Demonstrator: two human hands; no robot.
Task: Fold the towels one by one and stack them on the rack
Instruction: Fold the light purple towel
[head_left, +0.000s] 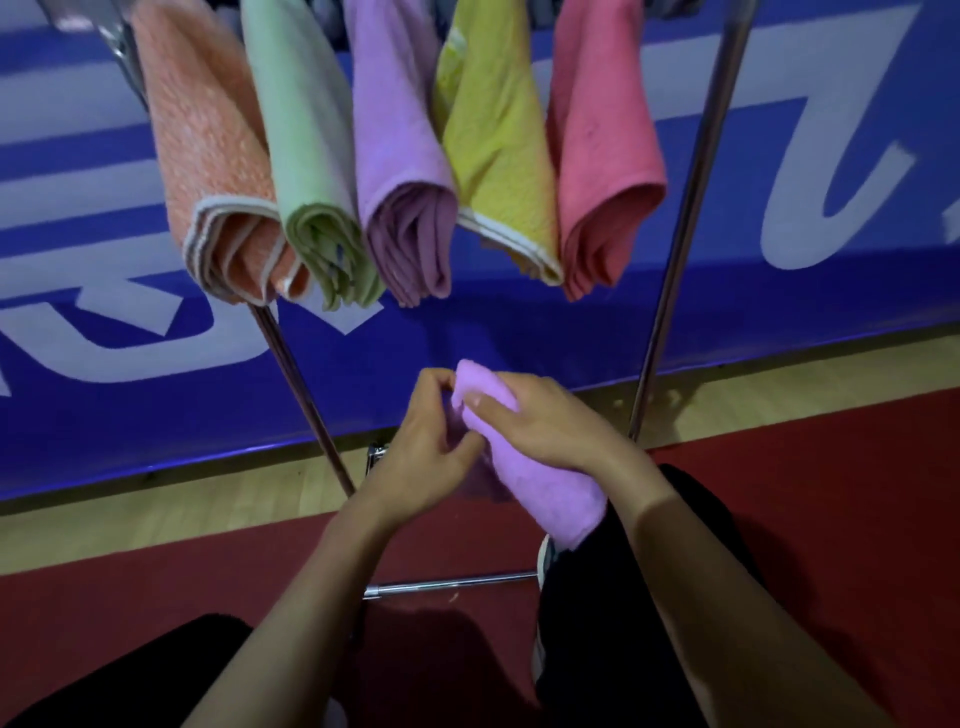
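Below five hung towels (395, 156), both hands (421, 457) (545, 421) grip lilac towel (550, 493), rack leg (306, 395) beside

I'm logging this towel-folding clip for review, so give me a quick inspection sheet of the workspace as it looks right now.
Surface: red floor mat with a wood strip behind it; no table seen.
Job's things: five folded towels hang side by side on the rack: orange towel, green towel, purple towel, yellow towel, pink towel. A sixth, the lilac towel, is in hand.
Clutter: nothing seen.
Grippers: left hand and right hand both grip the lilac towel's upper end.
Cables: nothing seen.
Surroundings: blue banner with white lettering behind the rack; dark trouser legs at the bottom.
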